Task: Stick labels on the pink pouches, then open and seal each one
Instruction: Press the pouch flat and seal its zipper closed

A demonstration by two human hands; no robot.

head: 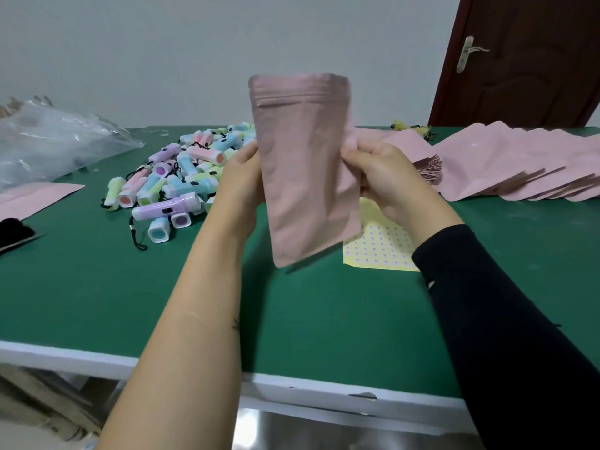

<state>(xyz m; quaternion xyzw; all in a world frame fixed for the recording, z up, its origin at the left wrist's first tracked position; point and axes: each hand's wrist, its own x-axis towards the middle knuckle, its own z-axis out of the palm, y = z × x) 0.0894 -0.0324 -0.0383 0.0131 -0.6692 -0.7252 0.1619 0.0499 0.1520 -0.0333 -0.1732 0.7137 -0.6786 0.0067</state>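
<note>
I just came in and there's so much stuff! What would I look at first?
First, the matte pink zip-top pouch, held upright in the middle above the green table, with the left hand and right hand gripping its side edges. Next, the heap of pastel plastic toys behind on the left. A fan of flat pink pouches lies on the right.

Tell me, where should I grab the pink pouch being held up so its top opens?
Probably the top lip above the zip line, one pinch from the front and one from the back. The pink pouch stands upright with that lip free, since the left hand and right hand hold its side edges lower down, so coming from above looks easiest.
</note>
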